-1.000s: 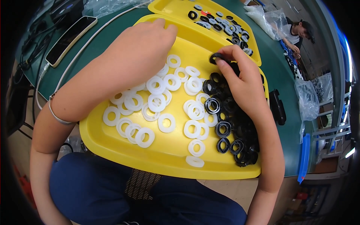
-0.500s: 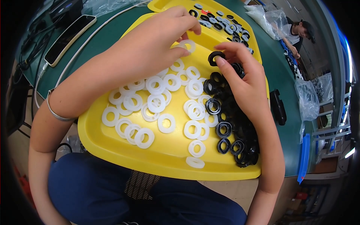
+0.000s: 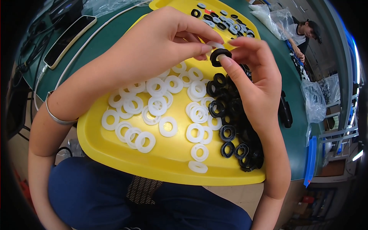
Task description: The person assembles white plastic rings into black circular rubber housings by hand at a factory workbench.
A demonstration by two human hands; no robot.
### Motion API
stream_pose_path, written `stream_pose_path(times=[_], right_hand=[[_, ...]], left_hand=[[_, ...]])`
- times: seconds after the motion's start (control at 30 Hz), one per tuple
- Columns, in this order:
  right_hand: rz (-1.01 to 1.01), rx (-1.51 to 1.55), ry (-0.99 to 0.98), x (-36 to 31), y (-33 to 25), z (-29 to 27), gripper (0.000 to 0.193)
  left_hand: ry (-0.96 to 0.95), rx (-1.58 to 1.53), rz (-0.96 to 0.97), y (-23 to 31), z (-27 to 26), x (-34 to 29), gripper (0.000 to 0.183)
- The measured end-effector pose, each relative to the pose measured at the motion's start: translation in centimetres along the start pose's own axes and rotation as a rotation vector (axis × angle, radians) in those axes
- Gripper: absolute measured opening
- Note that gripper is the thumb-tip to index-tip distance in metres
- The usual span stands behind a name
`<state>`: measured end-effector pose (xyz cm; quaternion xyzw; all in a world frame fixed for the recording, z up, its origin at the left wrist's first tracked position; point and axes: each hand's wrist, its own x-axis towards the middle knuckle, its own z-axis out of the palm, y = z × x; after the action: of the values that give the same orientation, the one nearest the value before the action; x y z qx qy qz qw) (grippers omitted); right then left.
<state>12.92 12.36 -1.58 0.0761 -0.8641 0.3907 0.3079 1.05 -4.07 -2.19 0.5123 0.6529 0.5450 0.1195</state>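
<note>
Between the thumb and fingers of my left hand (image 3: 178,42) is a white plastic ring (image 3: 216,45), partly hidden by the fingers. My right hand (image 3: 251,71) pinches a black rubber ring (image 3: 215,57), tilted so that its hole faces me. The two rings meet or nearly meet above the near yellow tray (image 3: 172,170); whether they touch I cannot tell. Many loose white rings (image 3: 168,126) lie on the left and middle of that tray. A heap of black rings (image 3: 228,132) fills its right side, partly beneath my right hand and forearm.
A second yellow tray (image 3: 172,4) behind holds mixed black and grey-white ring pieces (image 3: 232,29). On the green table (image 3: 105,28) are a phone (image 3: 71,41) with a white cable, a black case-like object (image 3: 285,111) and clear plastic bags (image 3: 314,99). Another person (image 3: 303,36) sits at the far right.
My left hand has moved right with the white ring, bringing it up to the black ring. My right hand has stayed nearly in place, its fingers shifting slightly upward.
</note>
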Motion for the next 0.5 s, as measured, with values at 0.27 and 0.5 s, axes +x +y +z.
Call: stream_pose_path(times=[0.27, 0.5], right_hand=[[-0.082, -0.121, 0.071, 0.12, 0.21, 0.02, 0.023], [-0.431, -0.485, 0.022, 0.44, -0.10, -0.24, 0.026]], left_hand=[[-0.031, -0.215, 0.030, 0.72, 0.36, -0.38, 0.027], [0.001, -0.034, 0.241, 0.34, 0.20, -0.32, 0.018]])
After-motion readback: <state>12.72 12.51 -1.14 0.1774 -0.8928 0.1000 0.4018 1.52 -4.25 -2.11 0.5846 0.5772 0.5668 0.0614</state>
